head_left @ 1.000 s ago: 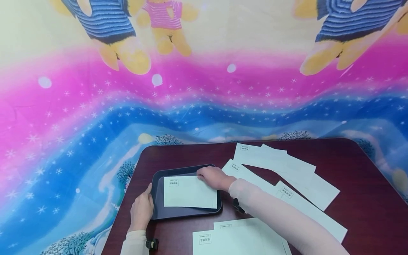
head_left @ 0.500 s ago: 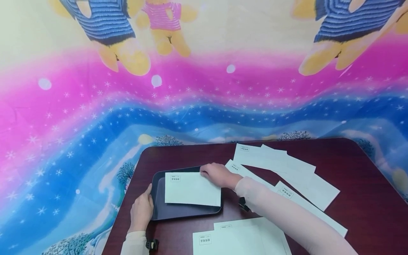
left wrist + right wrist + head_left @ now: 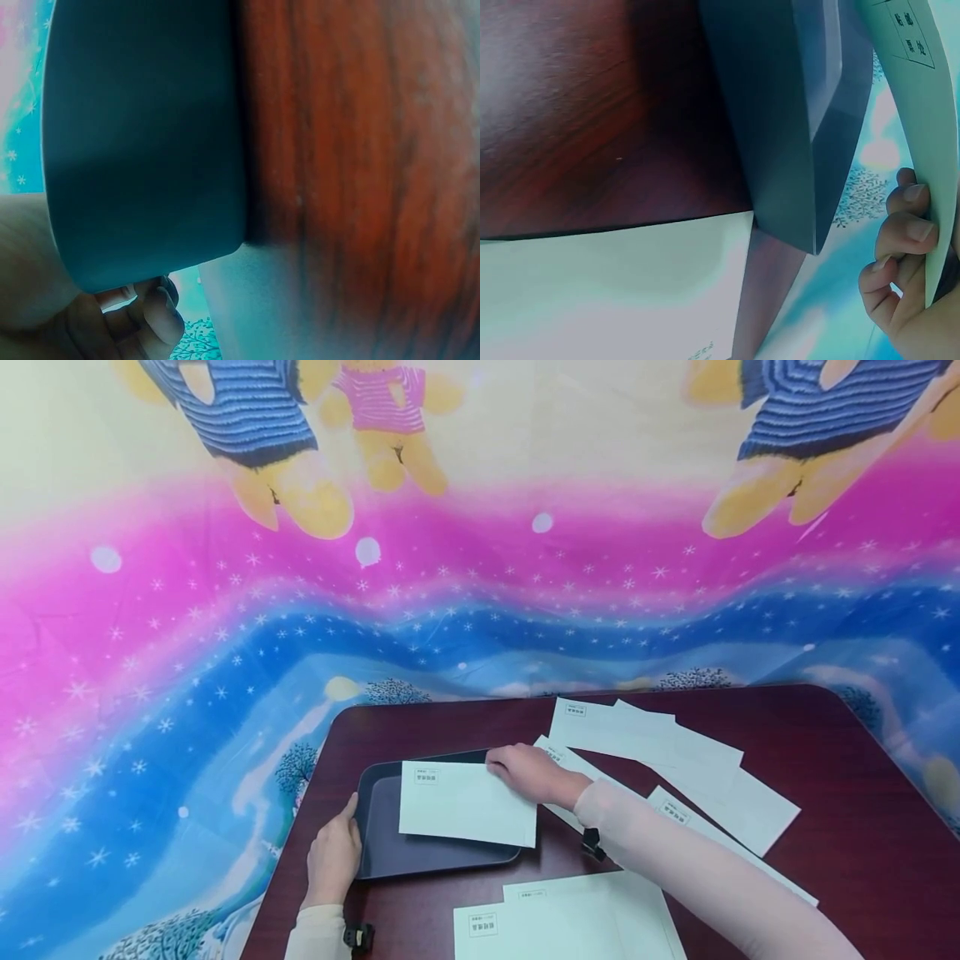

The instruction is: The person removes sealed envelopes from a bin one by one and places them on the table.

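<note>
A pale envelope (image 3: 457, 806) with a small printed box in its top left corner hangs over the right part of the dark grey tray (image 3: 382, 827). My right hand (image 3: 528, 772) pinches it by the top right corner; in the right wrist view, several fingers (image 3: 907, 232) lie against one face of it. The envelope sticks out past the tray's right rim. At the tray's left rim, my left hand (image 3: 333, 852) holds the edge, with curled fingers (image 3: 161, 315) partly hidden behind the tray's wall in the left wrist view.
Overlapping envelopes (image 3: 562, 918) lie at the table's front. Several more (image 3: 615, 727) are fanned out at the back right, partly under the right forearm (image 3: 675, 852). The dark red table (image 3: 442, 722) backs onto a colourful printed cloth (image 3: 487, 543).
My right hand has moved right and slightly away from me, lifting the envelope up from the tray and over its right rim. The left hand and tray have stayed put.
</note>
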{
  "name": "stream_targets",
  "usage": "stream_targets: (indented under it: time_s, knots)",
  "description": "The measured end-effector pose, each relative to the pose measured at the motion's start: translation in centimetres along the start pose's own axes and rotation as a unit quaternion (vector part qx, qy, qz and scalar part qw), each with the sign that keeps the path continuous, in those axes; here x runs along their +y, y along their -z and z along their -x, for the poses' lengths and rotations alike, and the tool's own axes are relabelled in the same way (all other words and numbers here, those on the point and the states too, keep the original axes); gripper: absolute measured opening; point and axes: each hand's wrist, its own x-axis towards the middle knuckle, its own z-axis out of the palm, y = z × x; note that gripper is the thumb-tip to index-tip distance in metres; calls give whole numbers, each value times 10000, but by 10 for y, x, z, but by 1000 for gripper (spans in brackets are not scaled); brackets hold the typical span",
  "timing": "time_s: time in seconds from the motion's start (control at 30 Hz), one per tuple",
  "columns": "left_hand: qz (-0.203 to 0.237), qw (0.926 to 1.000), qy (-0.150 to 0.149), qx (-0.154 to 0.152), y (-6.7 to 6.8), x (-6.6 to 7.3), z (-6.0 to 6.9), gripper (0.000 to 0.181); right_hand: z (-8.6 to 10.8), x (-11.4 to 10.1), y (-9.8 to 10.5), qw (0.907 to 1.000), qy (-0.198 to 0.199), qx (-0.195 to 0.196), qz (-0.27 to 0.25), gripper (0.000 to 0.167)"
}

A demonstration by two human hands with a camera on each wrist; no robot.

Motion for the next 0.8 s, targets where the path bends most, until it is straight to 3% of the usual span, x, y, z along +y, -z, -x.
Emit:
stream_targets:
  time_s: [0.53, 0.8]
  knots:
    - [38, 10000, -5, 18, 0, 0, 1, 48, 20, 17, 11, 9999, -124, 99, 1, 28]
    - [47, 10000, -43, 25, 0, -1, 1, 48, 30, 27, 20, 9993, -252, 231, -145, 21]
